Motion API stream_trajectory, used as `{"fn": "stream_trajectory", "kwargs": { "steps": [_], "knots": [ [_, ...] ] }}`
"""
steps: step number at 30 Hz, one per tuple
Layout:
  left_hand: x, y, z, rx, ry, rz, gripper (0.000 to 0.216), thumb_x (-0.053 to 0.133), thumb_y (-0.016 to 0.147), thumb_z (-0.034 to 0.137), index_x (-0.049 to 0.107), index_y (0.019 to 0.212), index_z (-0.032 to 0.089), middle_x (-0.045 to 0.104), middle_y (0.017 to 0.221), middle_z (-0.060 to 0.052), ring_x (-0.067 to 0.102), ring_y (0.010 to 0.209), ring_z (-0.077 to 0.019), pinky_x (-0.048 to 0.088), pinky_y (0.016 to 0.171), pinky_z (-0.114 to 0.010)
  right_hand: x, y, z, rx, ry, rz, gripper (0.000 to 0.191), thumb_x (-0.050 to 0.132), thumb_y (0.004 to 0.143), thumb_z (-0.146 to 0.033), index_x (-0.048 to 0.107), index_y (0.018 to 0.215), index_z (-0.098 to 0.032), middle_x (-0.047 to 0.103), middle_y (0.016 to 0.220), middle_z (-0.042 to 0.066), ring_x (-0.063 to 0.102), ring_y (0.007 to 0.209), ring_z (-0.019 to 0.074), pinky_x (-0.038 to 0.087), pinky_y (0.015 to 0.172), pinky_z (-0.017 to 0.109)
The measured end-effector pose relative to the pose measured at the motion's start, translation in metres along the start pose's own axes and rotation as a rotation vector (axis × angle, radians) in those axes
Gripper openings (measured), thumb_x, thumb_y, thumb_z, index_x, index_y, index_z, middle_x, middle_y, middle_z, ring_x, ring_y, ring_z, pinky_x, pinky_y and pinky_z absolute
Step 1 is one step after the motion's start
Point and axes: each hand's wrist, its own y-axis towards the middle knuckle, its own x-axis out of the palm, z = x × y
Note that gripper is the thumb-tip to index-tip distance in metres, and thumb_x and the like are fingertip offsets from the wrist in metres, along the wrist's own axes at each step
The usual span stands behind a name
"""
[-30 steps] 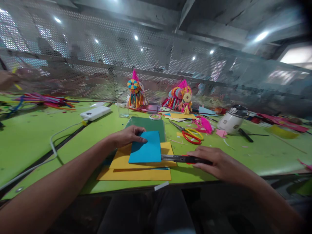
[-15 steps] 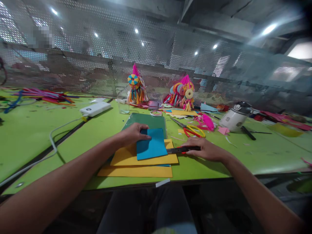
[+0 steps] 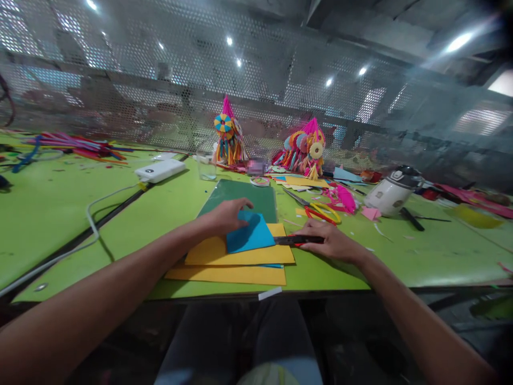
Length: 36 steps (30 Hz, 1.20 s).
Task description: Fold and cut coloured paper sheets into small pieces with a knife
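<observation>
Blue paper [image 3: 250, 235]: Lay atop the upper yellow sheet [image 3: 248, 258], between two bare hands near the front of the bench [image 3: 340, 275]. Looked liable to skew or tear raggedly under any uneven drag at the right edge.

Black-and-red cutter [image 3: 286, 240]: Met the blue paper at that right edge, with tip hidden and depth uncertain. Appeared to risk a slip toward the left hand [image 3: 229, 215] after a sudden snag or too much force.

Right-hand fingers [image 3: 315, 231]: Clasped the cutter low over the bench. Seemed firm, yet apt to twist the tool through a turned wrist.

Left-hand fingers [image 3: 245, 203]: Rested at the upper-left corner of the blue paper, with thumb over the face. Impossible to make out as a true pinch or a mere press; if loose, a likely cause of sliding.

Lower yellow sheet [image 3: 224, 275]: Jutted toward the bench's front edge. Could have shifted along with the loose layers above.

Green board [image 3: 248, 193]: Stretched out behind, partly covered by paper.

White strip [image 3: 270, 293]: Overhung the bench's front edge; looked prone to dropping at a brush from a forearm.

Scissors [image 3: 306, 203]: Lay just beyond the right hand [image 3: 326, 241], within reach of an accidental knock.

Tasselled ornaments [image 3: 229, 140]: Stood farther back, seemingly out of harm's way.
</observation>
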Motion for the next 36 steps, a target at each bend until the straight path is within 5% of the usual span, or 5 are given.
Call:
{"fn": "stream_trajectory", "kwargs": {
  "steps": [3,8,18,29,36],
  "knots": [
    [-0.002,-0.005,0.007,0.135,0.227,0.017,0.049,0.074,0.074,0.024,0.065,0.123,0.02,0.062,0.109,-0.012,0.058,0.102,-0.0291,0.045,0.089,-0.038,0.001,-0.001,0.004,-0.014,0.018,0.007,0.035,0.058,0.096,-0.034,0.066,0.128,-0.023,0.06,0.095,0.007,0.059,0.086,0.019,0.049,0.081,0.034],
    [-0.002,-0.008,0.015,0.323,0.223,-0.11,0.017,0.057,0.087,0.014,0.071,0.094,0.018,0.061,0.101,-0.009,0.059,0.096,-0.0223,0.047,0.088,-0.034,0.002,0.002,0.002,-0.017,-0.012,-0.012,0.035,0.057,0.096,-0.035,0.066,0.127,-0.022,0.06,0.096,0.008,0.058,0.09,0.0202,0.048,0.084,0.035],
    [-0.016,-0.005,0.002,0.311,0.107,-0.352,0.025,0.059,0.089,0.022,0.066,0.113,0.016,0.061,0.111,-0.01,0.061,0.101,-0.0197,0.048,0.092,-0.029,0.005,0.007,-0.003,-0.052,-0.023,-0.015,0.035,0.055,0.097,-0.036,0.065,0.129,-0.024,0.059,0.099,0.008,0.057,0.091,0.0199,0.047,0.085,0.035],
    [-0.015,-0.005,-0.004,0.319,0.015,-0.36,0.029,0.058,0.09,0.028,0.064,0.116,0.017,0.059,0.112,-0.011,0.06,0.101,-0.0208,0.048,0.092,-0.033,0.005,-0.018,-0.013,-0.005,-0.013,-0.006,0.039,0.048,0.1,-0.041,0.065,0.129,-0.021,0.057,0.095,0.008,0.055,0.089,0.0203,0.047,0.084,0.035],
    [-0.013,-0.003,-0.008,0.324,-0.008,-0.36,0.029,0.057,0.09,0.03,0.065,0.115,0.018,0.058,0.111,-0.009,0.06,0.1,-0.0202,0.048,0.089,-0.031,0.006,-0.005,-0.019,-0.021,-0.007,-0.031,0.037,0.049,0.1,-0.04,0.064,0.13,-0.023,0.058,0.094,0.008,0.055,0.088,0.02,0.046,0.083,0.035]
  ]
}}
